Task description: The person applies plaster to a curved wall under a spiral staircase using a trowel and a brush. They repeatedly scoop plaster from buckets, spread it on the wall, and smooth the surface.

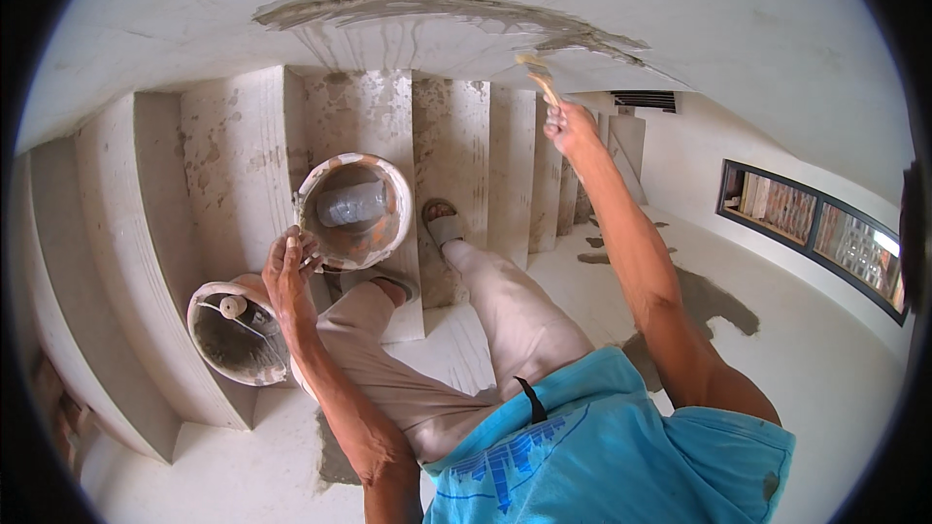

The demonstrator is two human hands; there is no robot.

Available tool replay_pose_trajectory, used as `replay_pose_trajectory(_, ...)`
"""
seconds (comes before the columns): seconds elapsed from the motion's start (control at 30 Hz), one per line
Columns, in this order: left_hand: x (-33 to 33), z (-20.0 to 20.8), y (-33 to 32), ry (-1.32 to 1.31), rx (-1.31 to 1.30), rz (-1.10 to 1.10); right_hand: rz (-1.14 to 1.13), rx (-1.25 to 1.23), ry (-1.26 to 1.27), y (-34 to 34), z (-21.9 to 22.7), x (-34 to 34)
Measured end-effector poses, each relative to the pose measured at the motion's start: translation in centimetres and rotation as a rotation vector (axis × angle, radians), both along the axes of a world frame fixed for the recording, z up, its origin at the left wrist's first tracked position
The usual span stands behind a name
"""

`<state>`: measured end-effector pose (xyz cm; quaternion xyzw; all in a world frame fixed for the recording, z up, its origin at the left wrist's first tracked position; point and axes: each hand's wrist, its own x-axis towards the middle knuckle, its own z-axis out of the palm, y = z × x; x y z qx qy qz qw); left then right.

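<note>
My right hand is closed around the wooden handle of a paintbrush. The arm is stretched out, and the pale bristles are at the wall, just below the right part of a long streak of wet grey mortar. My left hand is closed at the rim of a mortar-caked bucket, with its fingers at the near left edge. Inside that bucket lies a clear plastic bottle above murky residue.
A second bucket, holding grey mortar and a round-ended handle, stands left of my leg. Stair steps run across the left and middle, spattered with mortar. Grey wet patches mark the white surface at right, near a dark-framed window.
</note>
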<state>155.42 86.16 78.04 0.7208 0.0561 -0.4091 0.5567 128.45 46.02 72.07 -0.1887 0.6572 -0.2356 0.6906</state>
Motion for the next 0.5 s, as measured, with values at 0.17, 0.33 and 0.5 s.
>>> replay_pose_trajectory(0.17,0.2,-0.2,0.0,0.009,-0.006,0.008,-0.009,-0.088,0.043,-1.7,1.3,2.1)
replay_pose_trajectory(0.33,0.1,0.0,0.2,0.01,-0.012,0.02,0.051,-0.191,-0.056,3.1,3.8,-1.2)
replay_pose_trajectory(0.5,0.1,-0.2,-0.2,0.025,-0.027,-0.001,0.0,-0.144,0.035,0.9,1.5,-0.2)
